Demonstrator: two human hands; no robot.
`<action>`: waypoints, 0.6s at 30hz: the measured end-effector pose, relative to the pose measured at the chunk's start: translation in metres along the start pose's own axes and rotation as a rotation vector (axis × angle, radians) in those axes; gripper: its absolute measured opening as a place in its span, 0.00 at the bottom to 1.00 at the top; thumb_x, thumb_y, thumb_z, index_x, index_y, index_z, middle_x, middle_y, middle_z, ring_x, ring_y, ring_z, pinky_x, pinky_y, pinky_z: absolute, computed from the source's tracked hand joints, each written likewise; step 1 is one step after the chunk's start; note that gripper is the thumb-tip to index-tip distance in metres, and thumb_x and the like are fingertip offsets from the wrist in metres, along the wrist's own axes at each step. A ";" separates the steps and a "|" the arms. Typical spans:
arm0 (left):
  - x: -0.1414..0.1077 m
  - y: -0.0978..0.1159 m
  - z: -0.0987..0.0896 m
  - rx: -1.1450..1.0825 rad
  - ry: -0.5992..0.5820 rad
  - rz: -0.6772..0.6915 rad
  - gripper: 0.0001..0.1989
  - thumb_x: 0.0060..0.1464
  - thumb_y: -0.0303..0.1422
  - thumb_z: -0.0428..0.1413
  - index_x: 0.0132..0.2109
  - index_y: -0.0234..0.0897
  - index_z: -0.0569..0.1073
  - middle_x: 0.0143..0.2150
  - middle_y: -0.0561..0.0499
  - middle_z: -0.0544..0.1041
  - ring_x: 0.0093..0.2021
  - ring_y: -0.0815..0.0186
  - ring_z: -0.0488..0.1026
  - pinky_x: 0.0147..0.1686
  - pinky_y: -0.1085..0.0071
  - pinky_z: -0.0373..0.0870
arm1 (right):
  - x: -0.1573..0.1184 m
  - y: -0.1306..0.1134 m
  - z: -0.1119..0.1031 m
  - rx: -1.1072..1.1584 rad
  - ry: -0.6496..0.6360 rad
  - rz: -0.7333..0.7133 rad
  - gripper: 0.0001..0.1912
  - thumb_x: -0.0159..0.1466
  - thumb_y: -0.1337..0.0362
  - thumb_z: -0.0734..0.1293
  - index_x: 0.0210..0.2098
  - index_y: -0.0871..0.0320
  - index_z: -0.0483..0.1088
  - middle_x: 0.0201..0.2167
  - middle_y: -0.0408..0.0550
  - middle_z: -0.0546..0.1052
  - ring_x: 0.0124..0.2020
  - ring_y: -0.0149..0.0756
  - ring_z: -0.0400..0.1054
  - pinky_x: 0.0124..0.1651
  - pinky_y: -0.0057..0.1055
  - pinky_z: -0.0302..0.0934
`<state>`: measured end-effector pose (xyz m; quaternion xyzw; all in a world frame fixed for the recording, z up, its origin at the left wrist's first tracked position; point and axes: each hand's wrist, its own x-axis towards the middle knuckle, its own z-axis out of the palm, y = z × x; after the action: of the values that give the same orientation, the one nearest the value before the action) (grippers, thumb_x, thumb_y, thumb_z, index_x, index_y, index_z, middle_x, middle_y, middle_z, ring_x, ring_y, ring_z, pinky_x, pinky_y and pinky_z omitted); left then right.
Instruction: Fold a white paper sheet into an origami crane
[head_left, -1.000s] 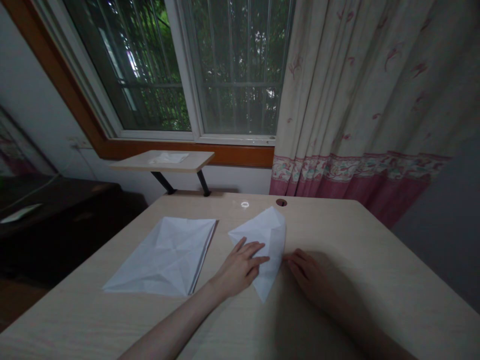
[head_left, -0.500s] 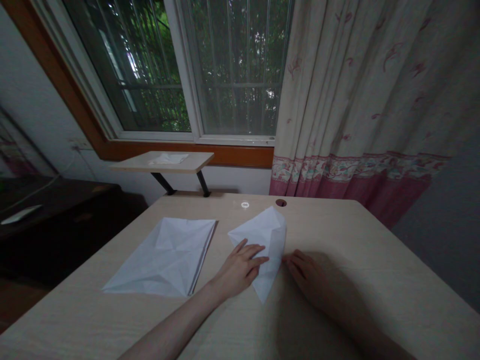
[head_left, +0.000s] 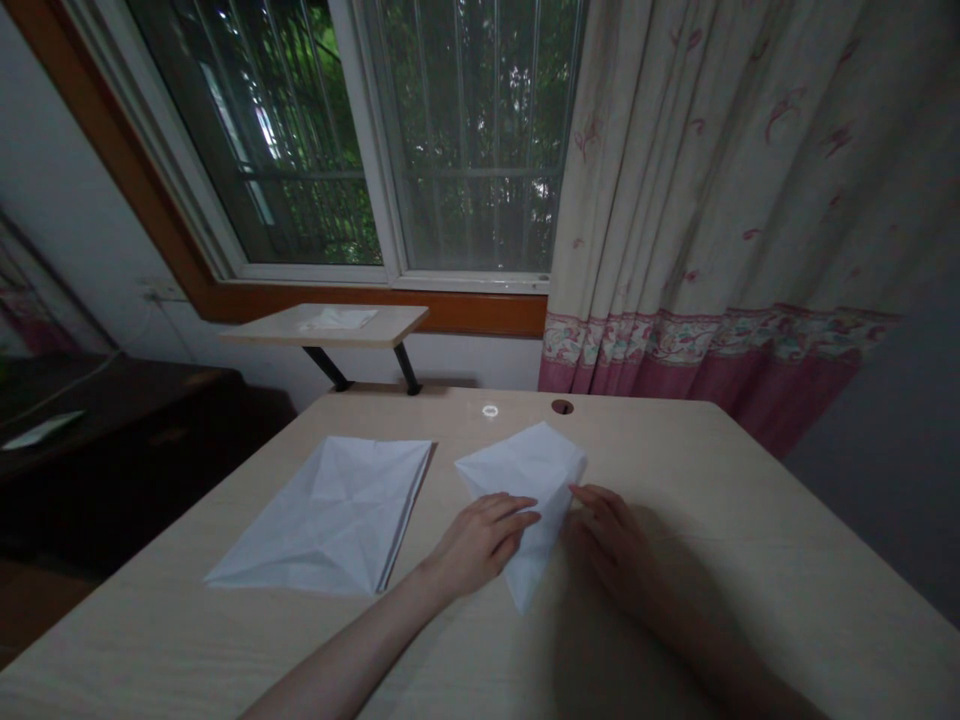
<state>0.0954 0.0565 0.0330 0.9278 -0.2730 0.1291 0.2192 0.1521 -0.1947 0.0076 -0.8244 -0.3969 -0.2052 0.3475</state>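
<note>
A folded white paper (head_left: 536,455), pointed at its near end, lies on the light wooden table. Flat on its middle rests my left hand (head_left: 484,540), fingers spread a little and pointing right. My right hand (head_left: 611,535) touches the paper's right edge with a fingertip; its other fingers are bent in shadow, and whether they pinch the edge is unclear. To the left lies a larger stack of creased white paper (head_left: 337,515), which neither hand touches.
The table (head_left: 750,560) has a round hole (head_left: 562,407) near its far edge. A small raised shelf (head_left: 397,322) at the back left bears white paper (head_left: 341,318). Behind are a window and a curtain (head_left: 675,200). A dark cabinet (head_left: 127,430) stands at left.
The paper's upper right edge has opened outward to the right, and its far tip sits slightly lower. My right hand's fingertips have moved up along that edge. My left hand's fingers have drawn closer together.
</note>
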 end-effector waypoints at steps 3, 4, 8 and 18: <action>0.000 0.002 -0.002 -0.038 0.024 0.010 0.19 0.62 0.25 0.47 0.58 0.43 0.70 0.60 0.50 0.72 0.57 0.63 0.72 0.56 0.63 0.70 | 0.001 -0.002 -0.004 -0.075 0.050 -0.037 0.21 0.69 0.70 0.57 0.60 0.51 0.61 0.53 0.54 0.69 0.56 0.44 0.64 0.57 0.48 0.65; 0.000 0.003 -0.003 -0.052 0.029 0.015 0.19 0.63 0.25 0.47 0.58 0.43 0.70 0.60 0.50 0.73 0.57 0.64 0.72 0.56 0.63 0.70 | 0.002 -0.002 -0.006 -0.102 0.063 -0.053 0.21 0.69 0.70 0.57 0.60 0.51 0.61 0.53 0.54 0.69 0.56 0.45 0.64 0.57 0.49 0.65; 0.000 0.005 -0.004 -0.095 0.029 0.012 0.19 0.63 0.25 0.46 0.58 0.41 0.68 0.58 0.49 0.74 0.56 0.65 0.72 0.56 0.66 0.70 | 0.003 -0.002 -0.009 -0.181 0.044 -0.109 0.21 0.70 0.70 0.57 0.60 0.50 0.62 0.53 0.53 0.71 0.55 0.45 0.65 0.56 0.48 0.64; -0.001 0.006 -0.003 -0.158 -0.012 0.023 0.19 0.59 0.22 0.46 0.55 0.40 0.69 0.56 0.50 0.75 0.56 0.67 0.71 0.57 0.68 0.68 | 0.005 -0.008 -0.012 -0.220 -0.144 -0.169 0.17 0.67 0.73 0.59 0.49 0.49 0.72 0.46 0.48 0.78 0.50 0.42 0.68 0.59 0.49 0.52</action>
<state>0.0907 0.0539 0.0369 0.9052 -0.2941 0.1039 0.2886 0.1483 -0.1975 0.0217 -0.8337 -0.4638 -0.2166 0.2071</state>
